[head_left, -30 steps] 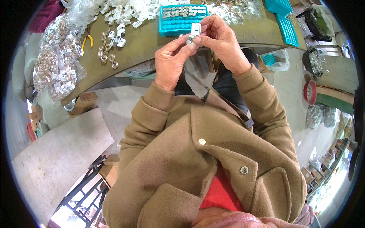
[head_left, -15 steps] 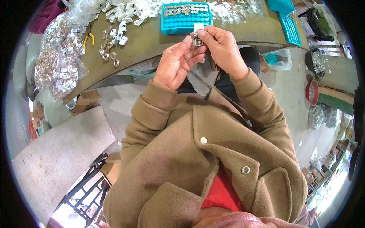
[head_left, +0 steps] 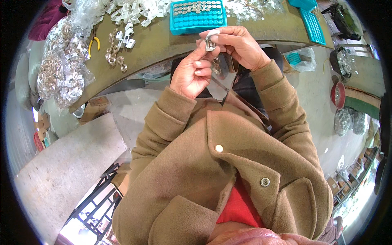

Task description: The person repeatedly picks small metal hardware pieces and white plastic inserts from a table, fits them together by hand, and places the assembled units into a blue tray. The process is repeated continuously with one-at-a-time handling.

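In front of the teal tray, my left hand (head_left: 191, 77) and my right hand (head_left: 244, 45) come together at a small white plastic case (head_left: 210, 45) with shiny metal inside it. The left fingers and thumb pinch the case from the left. My right hand has its thumb and fingers closed at the top of the case, on a white part that may be its flap. Below the left fingertips hang brownish, shiny ring-like pieces (head_left: 216, 66), partly hidden by the hand. The teal tray (head_left: 197, 30) holds rows of round silver pieces at its far side.
Loose white plastic cases (head_left: 141, 10) are heaped at the table's far side. Yellow-handled pliers (head_left: 97, 45) lie left, near bagged metal pieces (head_left: 67, 73). Another teal tray (head_left: 313, 26) sits by the right table edge (head_left: 281, 34). A red bowl (head_left: 338, 96) is off to the right.
The white case has tilted, and its upper white part now bends under my right fingers. My left fingers have closed in around the case. Ring-like pieces now show below my left hand.
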`<state>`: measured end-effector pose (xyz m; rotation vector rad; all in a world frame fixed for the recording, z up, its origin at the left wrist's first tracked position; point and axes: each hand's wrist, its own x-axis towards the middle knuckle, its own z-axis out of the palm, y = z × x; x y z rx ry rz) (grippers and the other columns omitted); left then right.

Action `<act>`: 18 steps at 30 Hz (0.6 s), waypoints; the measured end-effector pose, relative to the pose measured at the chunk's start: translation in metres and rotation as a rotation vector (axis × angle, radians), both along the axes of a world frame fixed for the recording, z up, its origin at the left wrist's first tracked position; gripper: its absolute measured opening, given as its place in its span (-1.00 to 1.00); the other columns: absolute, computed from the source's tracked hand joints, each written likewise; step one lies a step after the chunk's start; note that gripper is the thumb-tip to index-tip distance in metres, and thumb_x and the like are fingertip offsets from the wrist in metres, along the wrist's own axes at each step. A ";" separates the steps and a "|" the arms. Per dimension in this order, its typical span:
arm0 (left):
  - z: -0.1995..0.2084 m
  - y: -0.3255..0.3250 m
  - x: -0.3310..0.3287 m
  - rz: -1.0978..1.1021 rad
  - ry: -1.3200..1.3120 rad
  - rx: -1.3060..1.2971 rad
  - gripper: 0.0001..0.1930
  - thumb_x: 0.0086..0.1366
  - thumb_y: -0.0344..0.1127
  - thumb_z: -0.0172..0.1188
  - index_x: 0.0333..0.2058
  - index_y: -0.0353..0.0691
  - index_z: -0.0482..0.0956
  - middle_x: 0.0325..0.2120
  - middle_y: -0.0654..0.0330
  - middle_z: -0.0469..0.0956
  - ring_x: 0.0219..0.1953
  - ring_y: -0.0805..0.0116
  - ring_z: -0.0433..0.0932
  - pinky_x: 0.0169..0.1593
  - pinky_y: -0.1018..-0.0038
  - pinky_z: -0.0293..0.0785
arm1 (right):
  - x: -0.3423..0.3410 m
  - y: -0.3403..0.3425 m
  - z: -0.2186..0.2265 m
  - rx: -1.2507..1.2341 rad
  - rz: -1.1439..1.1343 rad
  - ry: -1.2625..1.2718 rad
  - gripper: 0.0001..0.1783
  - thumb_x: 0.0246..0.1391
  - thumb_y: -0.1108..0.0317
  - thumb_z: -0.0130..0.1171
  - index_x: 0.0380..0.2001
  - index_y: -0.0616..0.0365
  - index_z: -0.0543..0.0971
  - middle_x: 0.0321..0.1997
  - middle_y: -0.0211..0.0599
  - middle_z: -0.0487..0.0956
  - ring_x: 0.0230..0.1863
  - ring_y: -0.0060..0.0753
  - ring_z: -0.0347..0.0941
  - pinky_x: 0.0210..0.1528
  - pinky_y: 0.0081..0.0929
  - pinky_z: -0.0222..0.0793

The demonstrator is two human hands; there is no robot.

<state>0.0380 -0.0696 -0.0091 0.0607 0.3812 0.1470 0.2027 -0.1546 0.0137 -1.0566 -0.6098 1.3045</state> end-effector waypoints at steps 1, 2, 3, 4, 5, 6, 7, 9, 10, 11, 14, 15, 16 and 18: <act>0.001 -0.002 0.000 0.022 0.001 -0.002 -0.76 0.40 -0.22 0.16 -0.04 -0.14 0.47 -0.17 0.16 0.60 -0.59 0.81 0.31 -0.59 0.83 0.22 | 0.004 -0.002 -0.001 0.086 0.077 -0.007 -0.65 0.16 0.40 0.21 -0.02 0.37 0.59 -0.11 -0.18 0.65 -0.25 -0.52 0.57 -0.10 -0.57 0.49; 0.002 -0.003 0.001 0.048 -0.023 -0.012 -0.77 0.40 -0.21 0.16 -0.05 -0.13 0.48 -0.17 0.16 0.60 -0.59 0.81 0.30 -0.59 0.83 0.21 | 0.005 -0.004 -0.001 0.125 0.092 -0.080 -0.64 0.15 0.40 0.21 0.00 0.34 0.59 -0.10 -0.19 0.64 -0.22 -0.53 0.57 -0.08 -0.56 0.49; 0.003 -0.003 0.002 0.051 0.006 -0.010 -0.76 0.40 -0.19 0.16 -0.05 -0.12 0.48 -0.18 0.22 0.59 -0.60 0.81 0.28 -0.60 0.81 0.17 | 0.005 -0.006 -0.001 0.133 0.094 -0.160 -0.63 0.15 0.41 0.22 0.02 0.31 0.59 -0.09 -0.21 0.64 -0.19 -0.54 0.56 -0.05 -0.55 0.48; 0.003 -0.003 0.002 0.045 0.041 0.000 -0.76 0.40 -0.18 0.16 -0.05 -0.12 0.48 -0.18 0.24 0.59 -0.60 0.80 0.27 -0.60 0.81 0.16 | 0.005 -0.008 -0.001 0.156 0.101 -0.244 -0.62 0.15 0.41 0.22 0.04 0.28 0.58 -0.07 -0.22 0.64 -0.16 -0.56 0.55 -0.03 -0.55 0.48; 0.004 -0.003 0.003 0.041 0.054 0.005 -0.76 0.40 -0.17 0.16 -0.06 -0.12 0.48 -0.19 0.26 0.59 -0.61 0.80 0.26 -0.61 0.80 0.16 | 0.003 -0.010 -0.001 0.173 0.096 -0.291 -0.58 0.12 0.42 0.25 0.08 0.23 0.57 -0.10 -0.32 0.65 -0.13 -0.61 0.51 -0.03 -0.55 0.46; 0.006 -0.003 0.004 0.038 0.057 0.002 -0.76 0.40 -0.17 0.16 -0.06 -0.12 0.48 -0.19 0.27 0.59 -0.61 0.80 0.26 -0.61 0.80 0.15 | 0.000 -0.011 -0.002 0.137 0.070 -0.403 -0.54 0.08 0.43 0.29 0.09 0.19 0.57 -0.16 -0.34 0.66 -0.17 -0.58 0.53 -0.05 -0.52 0.46; 0.006 -0.004 0.006 0.032 0.034 -0.027 -0.75 0.42 -0.13 0.13 -0.08 -0.14 0.49 -0.20 0.32 0.58 -0.61 0.79 0.23 -0.61 0.79 0.13 | -0.003 -0.014 -0.003 0.206 -0.008 -0.655 -0.53 0.05 0.42 0.31 0.08 0.15 0.58 -0.20 -0.32 0.66 -0.21 -0.52 0.54 -0.08 -0.51 0.47; 0.010 -0.005 0.007 -0.032 0.060 0.114 -0.74 0.43 -0.11 0.10 -0.10 -0.16 0.49 -0.20 0.33 0.58 -0.61 0.79 0.23 -0.60 0.80 0.12 | -0.009 -0.019 -0.005 0.299 -0.165 -1.041 -0.53 -0.03 0.38 0.35 0.02 0.07 0.61 -0.28 -0.24 0.63 -0.28 -0.30 0.55 -0.16 -0.43 0.48; 0.011 -0.006 0.008 -0.064 0.097 0.170 -0.73 0.43 -0.10 0.09 -0.11 -0.17 0.49 -0.21 0.33 0.58 -0.60 0.79 0.23 -0.60 0.80 0.12 | -0.011 -0.022 -0.007 0.298 -0.225 -1.157 -0.57 -0.03 0.36 0.35 -0.02 0.10 0.61 -0.28 -0.25 0.62 -0.29 -0.20 0.54 -0.19 -0.35 0.48; 0.012 -0.007 0.011 -0.085 0.145 0.214 -0.74 0.44 -0.10 0.08 -0.12 -0.17 0.49 -0.26 0.36 0.56 -0.61 0.76 0.25 -0.60 0.79 0.14 | -0.010 -0.023 -0.009 0.349 -0.283 -1.255 -0.60 -0.02 0.38 0.33 -0.04 0.10 0.62 -0.27 -0.25 0.63 -0.28 -0.19 0.54 -0.19 -0.34 0.48; 0.013 -0.013 0.016 -0.116 0.340 0.311 -0.74 0.46 -0.09 0.03 -0.17 -0.16 0.51 -0.41 0.43 0.50 -0.61 0.67 0.31 -0.61 0.75 0.19 | -0.005 -0.034 -0.015 0.364 -0.338 -1.396 -0.68 -0.06 0.43 0.31 -0.14 0.12 0.62 -0.26 -0.25 0.63 -0.24 -0.16 0.55 -0.18 -0.31 0.50; 0.012 -0.013 0.017 -0.119 0.330 0.310 -0.75 0.43 -0.10 0.09 -0.18 -0.16 0.53 -0.37 0.40 0.55 -0.55 0.62 0.39 -0.58 0.74 0.25 | -0.004 -0.037 -0.016 0.351 -0.336 -1.407 -0.67 -0.06 0.43 0.31 -0.15 0.13 0.62 -0.25 -0.24 0.63 -0.24 -0.15 0.55 -0.18 -0.31 0.50; 0.010 -0.015 0.018 -0.129 0.325 0.332 -0.77 0.42 -0.11 0.10 -0.17 -0.14 0.53 -0.36 0.39 0.57 -0.51 0.62 0.44 -0.55 0.72 0.27 | -0.004 -0.040 -0.018 0.345 -0.340 -1.422 -0.67 -0.07 0.43 0.31 -0.15 0.13 0.62 -0.25 -0.24 0.63 -0.24 -0.14 0.55 -0.19 -0.32 0.51; 0.006 -0.018 0.019 -0.133 0.297 0.363 -0.78 0.40 -0.12 0.14 -0.14 -0.11 0.55 -0.33 0.35 0.61 -0.44 0.61 0.52 -0.49 0.68 0.31 | -0.005 -0.048 -0.020 0.271 -0.319 -1.426 -0.64 -0.09 0.40 0.33 -0.13 0.12 0.63 -0.21 -0.23 0.63 -0.17 -0.14 0.55 -0.13 -0.30 0.50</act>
